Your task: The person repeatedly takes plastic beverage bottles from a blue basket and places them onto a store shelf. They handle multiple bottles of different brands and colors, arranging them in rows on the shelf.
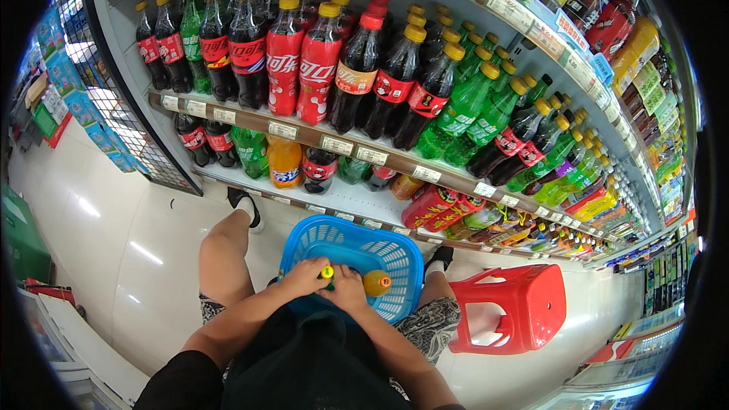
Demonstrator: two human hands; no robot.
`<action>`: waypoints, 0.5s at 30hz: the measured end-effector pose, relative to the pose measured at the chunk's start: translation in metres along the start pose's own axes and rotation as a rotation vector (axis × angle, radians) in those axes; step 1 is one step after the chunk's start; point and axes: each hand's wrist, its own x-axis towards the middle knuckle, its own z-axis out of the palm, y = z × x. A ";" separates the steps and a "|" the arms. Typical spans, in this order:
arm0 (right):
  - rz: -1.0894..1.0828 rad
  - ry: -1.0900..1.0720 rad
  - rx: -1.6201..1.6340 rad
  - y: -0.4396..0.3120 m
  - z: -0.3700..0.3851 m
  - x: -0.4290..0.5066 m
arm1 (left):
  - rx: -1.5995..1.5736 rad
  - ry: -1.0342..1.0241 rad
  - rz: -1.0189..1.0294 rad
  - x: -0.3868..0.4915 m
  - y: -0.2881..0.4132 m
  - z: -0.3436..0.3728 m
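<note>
A blue plastic basket (353, 228) sits between my knees, below the front of the drinks shelves. Over its near part, my left hand (306, 277) and my right hand (347, 289) meet around a green bottle with a yellow cap (327, 272). My fingers hide most of that bottle. To the right of my right hand, an orange-coloured drink bottle with an orange cap (375, 283) is inside the basket. Something dark lies partly hidden behind my right hand.
A shelf of cola bottles (319, 62) and green soda bottles (470, 117) stands in front. Below it, the bottom shelf (364, 199) holds bottles and red multipacks (430, 206). A red plastic stool (529, 307) is at right, a black wire mesh panel (122, 91) at left.
</note>
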 end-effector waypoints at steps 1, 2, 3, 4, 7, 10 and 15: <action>0.037 0.027 0.061 -0.005 -0.012 0.007 | -0.016 0.014 0.006 0.007 0.013 -0.012; 0.050 0.075 0.130 -0.012 -0.030 0.013 | -0.019 0.010 0.051 0.016 0.022 -0.022; 0.056 0.042 0.124 -0.018 -0.049 0.023 | -0.006 0.019 0.079 0.024 0.034 -0.034; 0.066 0.013 0.116 -0.022 -0.070 0.033 | 0.008 0.024 0.112 0.032 0.049 -0.049; -0.009 0.083 0.105 -0.031 -0.119 0.059 | 0.028 0.105 0.205 0.047 0.098 -0.092; -0.096 0.201 0.091 -0.038 -0.154 0.085 | 0.056 0.251 0.304 0.064 0.115 -0.109; -0.171 0.289 -0.003 0.012 -0.134 0.145 | 0.025 0.375 0.302 0.118 0.077 -0.096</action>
